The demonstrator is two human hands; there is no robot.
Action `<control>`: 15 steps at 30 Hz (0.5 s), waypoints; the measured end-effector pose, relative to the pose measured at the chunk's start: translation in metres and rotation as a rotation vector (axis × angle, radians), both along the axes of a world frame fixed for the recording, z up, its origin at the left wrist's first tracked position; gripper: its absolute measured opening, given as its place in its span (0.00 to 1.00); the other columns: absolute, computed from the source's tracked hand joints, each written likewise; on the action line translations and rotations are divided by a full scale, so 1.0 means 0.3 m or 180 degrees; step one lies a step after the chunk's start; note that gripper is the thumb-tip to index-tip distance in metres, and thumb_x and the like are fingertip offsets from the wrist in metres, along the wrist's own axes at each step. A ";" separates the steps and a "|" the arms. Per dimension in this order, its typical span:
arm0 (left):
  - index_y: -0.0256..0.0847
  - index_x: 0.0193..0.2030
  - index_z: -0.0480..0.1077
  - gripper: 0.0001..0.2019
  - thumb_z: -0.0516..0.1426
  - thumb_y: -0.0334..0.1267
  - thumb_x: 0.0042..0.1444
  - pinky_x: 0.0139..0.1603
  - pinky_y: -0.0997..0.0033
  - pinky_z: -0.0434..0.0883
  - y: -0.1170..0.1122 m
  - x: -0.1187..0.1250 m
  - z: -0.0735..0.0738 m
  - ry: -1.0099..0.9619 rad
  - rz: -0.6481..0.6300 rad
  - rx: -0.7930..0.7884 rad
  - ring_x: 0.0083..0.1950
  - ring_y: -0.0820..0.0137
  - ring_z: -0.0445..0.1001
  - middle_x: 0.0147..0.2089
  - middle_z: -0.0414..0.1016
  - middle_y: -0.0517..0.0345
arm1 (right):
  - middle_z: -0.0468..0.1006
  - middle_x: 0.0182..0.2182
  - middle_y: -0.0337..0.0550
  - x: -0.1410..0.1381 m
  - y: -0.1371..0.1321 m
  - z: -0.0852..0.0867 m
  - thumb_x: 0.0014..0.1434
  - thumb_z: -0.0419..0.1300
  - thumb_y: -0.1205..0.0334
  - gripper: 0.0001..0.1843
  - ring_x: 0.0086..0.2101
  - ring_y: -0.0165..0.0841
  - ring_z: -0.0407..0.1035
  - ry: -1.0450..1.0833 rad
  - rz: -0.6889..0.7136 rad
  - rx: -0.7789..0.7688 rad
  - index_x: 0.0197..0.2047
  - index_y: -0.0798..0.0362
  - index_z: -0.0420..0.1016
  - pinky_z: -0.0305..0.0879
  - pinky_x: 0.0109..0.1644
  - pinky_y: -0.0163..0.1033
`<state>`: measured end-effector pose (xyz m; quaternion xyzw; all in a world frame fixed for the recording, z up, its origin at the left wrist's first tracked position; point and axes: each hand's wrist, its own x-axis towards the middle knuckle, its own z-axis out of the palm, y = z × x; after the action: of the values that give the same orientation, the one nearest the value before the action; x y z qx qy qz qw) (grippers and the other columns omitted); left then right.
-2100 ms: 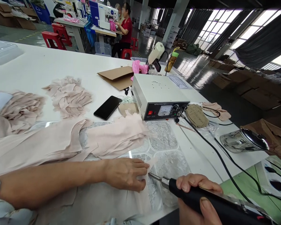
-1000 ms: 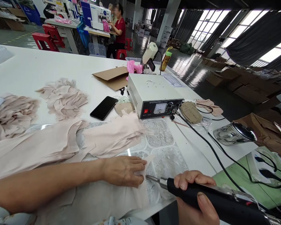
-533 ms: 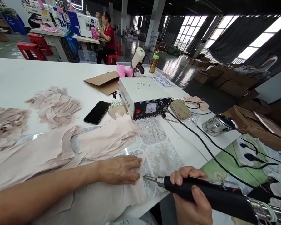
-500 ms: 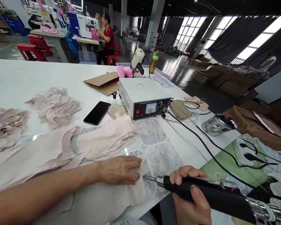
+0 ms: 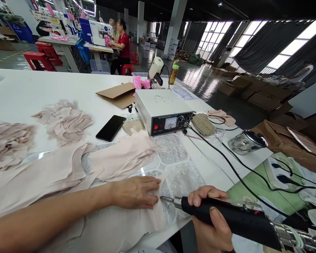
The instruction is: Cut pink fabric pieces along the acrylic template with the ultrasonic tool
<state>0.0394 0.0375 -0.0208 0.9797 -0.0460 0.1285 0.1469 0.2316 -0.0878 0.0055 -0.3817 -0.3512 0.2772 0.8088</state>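
Note:
My left hand [image 5: 137,192] lies flat, fingers stretched, on a thin pale pink fabric [image 5: 116,226], pressing it onto a grey patterned mat [image 5: 185,174]. In my right hand [image 5: 213,218] is a black-handled ultrasonic cutter [image 5: 237,218], with fingers and thumb wrapped round its grip. Its metal tip points left and sits at the fabric's right edge, close to my left fingertips. Whether the tip touches the cloth, I cannot tell. Just beyond my left hand lies a stack of cut fabric pieces [image 5: 123,154].
A white power unit [image 5: 160,109] with a dial stands behind the mat, its black cable [image 5: 234,168] running along the right side. A phone [image 5: 110,127], fabric heaps [image 5: 64,121], a glass jar [image 5: 244,143] and card templates [image 5: 204,124] lie around. A co-worker [image 5: 122,45] sits at a sewing machine.
The cutter and my right hand have shifted slightly left, its tip closer to the fabric edge. My left hand stays in place on the cloth. The whole view has moved slightly.

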 end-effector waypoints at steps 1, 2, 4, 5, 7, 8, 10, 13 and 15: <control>0.38 0.42 0.71 0.07 0.56 0.39 0.65 0.67 0.64 0.61 -0.001 -0.001 0.001 -0.0001 0.0006 -0.0057 0.65 0.58 0.62 0.54 0.70 0.44 | 0.66 0.28 0.36 0.004 0.001 -0.002 0.53 0.55 0.62 0.05 0.23 0.28 0.65 0.0009 -0.0054 -0.0012 0.35 0.51 0.67 0.67 0.25 0.38; 0.38 0.43 0.70 0.07 0.56 0.39 0.65 0.67 0.63 0.61 -0.003 -0.004 0.003 -0.0010 0.0020 -0.0122 0.66 0.58 0.62 0.55 0.69 0.44 | 0.66 0.28 0.36 0.010 0.001 -0.005 0.52 0.55 0.63 0.05 0.23 0.28 0.64 0.0029 -0.0129 -0.0027 0.35 0.51 0.67 0.66 0.25 0.38; 0.38 0.44 0.69 0.07 0.57 0.39 0.64 0.66 0.62 0.62 -0.013 -0.014 0.009 -0.0051 0.0145 -0.0252 0.64 0.58 0.63 0.56 0.68 0.44 | 0.66 0.27 0.36 0.026 0.000 -0.014 0.50 0.55 0.63 0.06 0.23 0.28 0.64 0.0097 -0.0324 -0.0057 0.34 0.52 0.67 0.66 0.25 0.38; 0.37 0.45 0.68 0.07 0.56 0.38 0.65 0.63 0.61 0.65 -0.021 -0.022 0.013 -0.0072 0.0291 -0.0304 0.62 0.58 0.66 0.55 0.69 0.44 | 0.66 0.27 0.37 0.037 -0.001 -0.018 0.49 0.55 0.62 0.06 0.23 0.28 0.64 0.0142 -0.0424 -0.0080 0.33 0.52 0.67 0.66 0.25 0.39; 0.37 0.47 0.67 0.07 0.54 0.36 0.66 0.56 0.63 0.70 -0.042 -0.041 0.020 -0.0092 0.0717 -0.0383 0.54 0.60 0.71 0.51 0.70 0.45 | 0.65 0.27 0.37 0.059 -0.006 -0.028 0.48 0.55 0.62 0.06 0.23 0.29 0.63 0.0226 -0.0610 -0.0104 0.32 0.52 0.68 0.65 0.26 0.39; 0.37 0.48 0.67 0.06 0.53 0.35 0.66 0.52 0.64 0.71 -0.053 -0.052 0.023 -0.0085 0.0943 -0.0418 0.50 0.62 0.72 0.49 0.71 0.46 | 0.65 0.27 0.37 0.070 -0.009 -0.033 0.47 0.55 0.62 0.06 0.23 0.29 0.63 0.0259 -0.0680 -0.0100 0.32 0.52 0.67 0.64 0.26 0.39; 0.38 0.47 0.67 0.07 0.50 0.35 0.67 0.46 0.68 0.73 -0.075 -0.070 0.027 -0.0084 0.1252 -0.0460 0.44 0.65 0.72 0.45 0.71 0.48 | 0.65 0.27 0.37 0.087 -0.015 -0.041 0.48 0.55 0.62 0.06 0.24 0.29 0.62 0.0288 -0.0759 -0.0063 0.32 0.52 0.67 0.63 0.26 0.39; 0.39 0.47 0.68 0.09 0.49 0.36 0.68 0.44 0.68 0.73 -0.100 -0.083 0.033 -0.0108 0.1306 -0.0367 0.43 0.65 0.72 0.44 0.71 0.49 | 0.65 0.28 0.37 0.097 -0.027 -0.049 0.48 0.55 0.62 0.06 0.24 0.29 0.62 0.0303 -0.0784 -0.0030 0.32 0.52 0.68 0.62 0.26 0.39; 0.39 0.50 0.68 0.11 0.47 0.34 0.68 0.50 0.64 0.72 -0.108 -0.079 0.040 -0.0129 0.1115 -0.0179 0.49 0.62 0.72 0.49 0.72 0.46 | 0.65 0.28 0.38 0.096 -0.036 -0.053 0.48 0.55 0.62 0.06 0.24 0.29 0.62 0.0351 -0.0816 -0.0029 0.32 0.52 0.68 0.61 0.26 0.39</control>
<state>0.0157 0.0049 -0.0089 0.9655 0.1261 0.1730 0.1486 0.2603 -0.0985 -0.0103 -0.4113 -0.2533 0.1938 0.8539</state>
